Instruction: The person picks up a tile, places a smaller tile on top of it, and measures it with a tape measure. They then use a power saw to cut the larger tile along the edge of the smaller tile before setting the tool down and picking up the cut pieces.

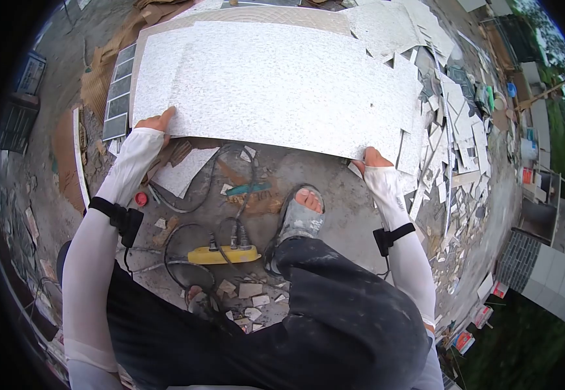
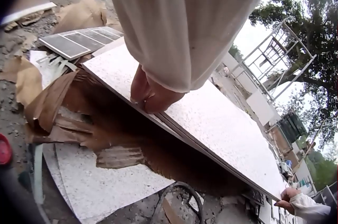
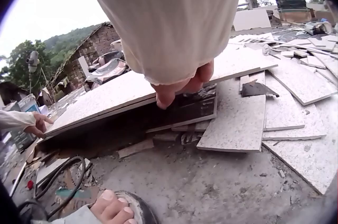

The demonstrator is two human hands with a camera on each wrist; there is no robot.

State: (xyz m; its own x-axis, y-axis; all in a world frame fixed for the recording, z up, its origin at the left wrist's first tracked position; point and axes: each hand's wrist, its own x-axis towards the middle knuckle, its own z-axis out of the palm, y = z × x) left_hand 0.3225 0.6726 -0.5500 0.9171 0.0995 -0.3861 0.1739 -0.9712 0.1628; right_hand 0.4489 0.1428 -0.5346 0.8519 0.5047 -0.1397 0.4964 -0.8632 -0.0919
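Observation:
A large white speckled tile (image 1: 263, 84) lies across the upper middle of the head view. Its near edge is raised, and a dark gap shows beneath it in both wrist views. My left hand (image 1: 157, 122) grips that edge near its left end. Toward the right end my right hand (image 1: 375, 160) holds the same edge, fingers curled round it in the right wrist view. A second layer shows directly under the tile (image 2: 222, 123) along the edge in the left wrist view. Broken tile pieces (image 3: 237, 113) lie below and beside my right hand.
A yellow power strip (image 1: 224, 254) with black cables lies between my feet. Tile offcuts (image 1: 468, 130) are heaped to the right. Torn cardboard (image 1: 103, 81) and a grey panel with white lines (image 1: 121, 88) lie at the left, with a red round lid (image 1: 141, 199) nearer.

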